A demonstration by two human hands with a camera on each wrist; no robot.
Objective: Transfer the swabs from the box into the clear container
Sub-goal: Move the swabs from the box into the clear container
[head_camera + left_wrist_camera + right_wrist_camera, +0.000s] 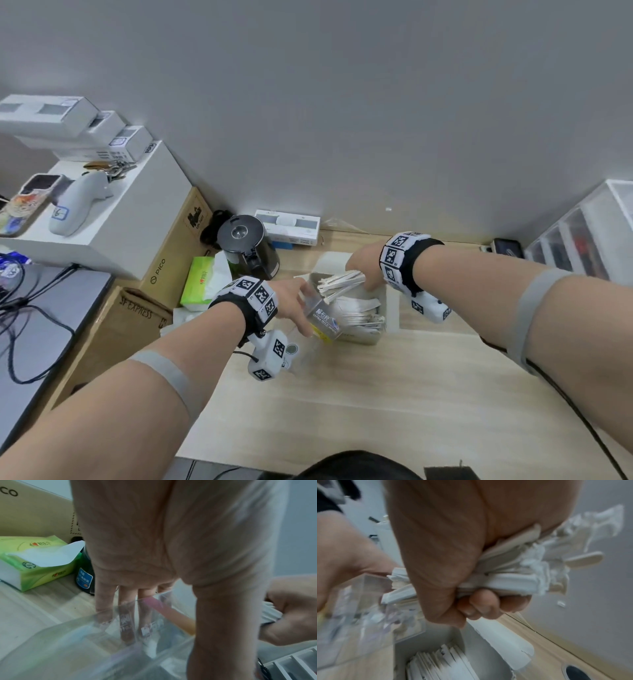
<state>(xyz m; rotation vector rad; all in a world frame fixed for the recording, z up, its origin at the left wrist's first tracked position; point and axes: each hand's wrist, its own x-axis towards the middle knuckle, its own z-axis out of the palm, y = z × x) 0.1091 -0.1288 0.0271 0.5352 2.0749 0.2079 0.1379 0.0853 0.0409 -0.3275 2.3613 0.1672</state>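
Observation:
My left hand (304,306) grips the clear container (322,317), holding it tilted with its mouth toward the right, over the left edge of the box. In the left wrist view my fingers (126,601) show through the clear container (106,635) wall, thumb in front. My right hand (362,275) holds a bundle of paper-wrapped swabs (342,282) in a fist, their ends pointing at the container's mouth. The grey box (378,301) lies open below, with more wrapped swabs (440,666) inside. The right wrist view shows the bundle (508,577) clamped between fingers and palm.
A black kettle (246,246) and a green tissue pack (202,281) stand just left of the hands. Cardboard boxes (137,318) and a laptop (44,325) fill the left side. A clear drawer unit (589,233) stands at the right by the wall.

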